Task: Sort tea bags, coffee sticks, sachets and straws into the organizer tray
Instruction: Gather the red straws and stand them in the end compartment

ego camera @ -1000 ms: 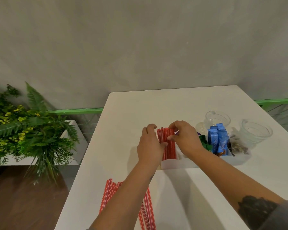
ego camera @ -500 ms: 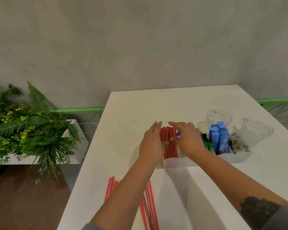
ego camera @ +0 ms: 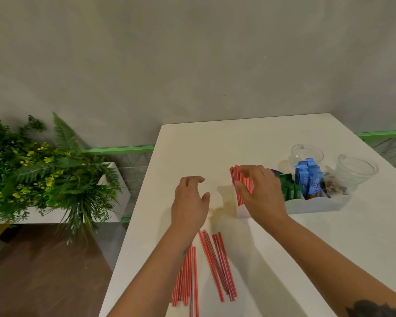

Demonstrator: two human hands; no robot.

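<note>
- Red straws [ego camera: 241, 186] stand on end, tilted leftward, in the organizer tray's [ego camera: 316, 205] left compartment.
- Right hand [ego camera: 261, 193] curls around them; left hand [ego camera: 190, 202] hovers relaxed, empty.
- Loose straws [ego camera: 215, 264] lie lengthwise on the desk [ego camera: 238, 143].

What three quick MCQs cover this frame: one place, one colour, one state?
1. Where do the loose straws lie?
A. on the table in front of the tray
B. inside a glass cup
C. on the floor

2. What colour are the coffee sticks?
A. yellow
B. blue
C. black

3. What is the left hand doing?
A. gripping straws
B. holding a cup
C. holding nothing

Key:
1 A, they lie flat on the white table.
2 B, the wrappers are blue.
3 C, its fingers are loosely curled and clear of everything.
</note>
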